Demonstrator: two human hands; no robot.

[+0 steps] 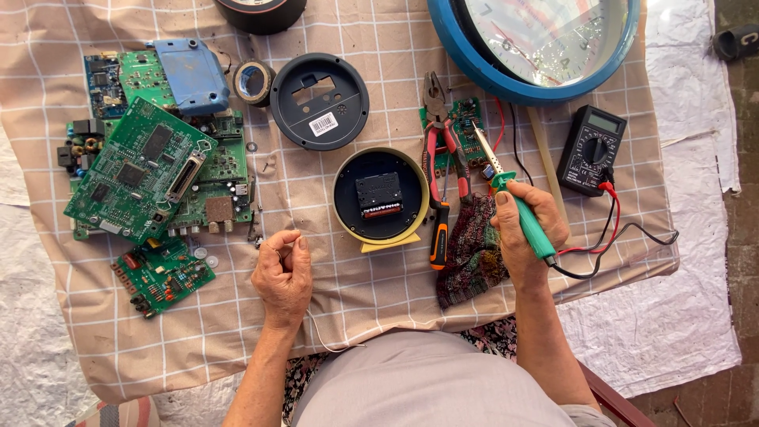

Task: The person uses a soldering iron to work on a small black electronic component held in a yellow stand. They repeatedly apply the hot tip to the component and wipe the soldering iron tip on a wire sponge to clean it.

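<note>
While right hand (528, 225) grips one green-handled soldering iron (514, 194), tip over small circuit board (468, 126) beside red-handled pliers (439, 170), left hand (283, 273) rests on checked cloth (356, 292), fingers curled, pinching thin wire (328, 340). Two round clock casings: yellow-rimmed one (381, 196) between hands, dark one (319, 101) above. One blue wall clock (534, 43), one multimeter (591, 150), stack of green boards (142, 170) at left.
</note>
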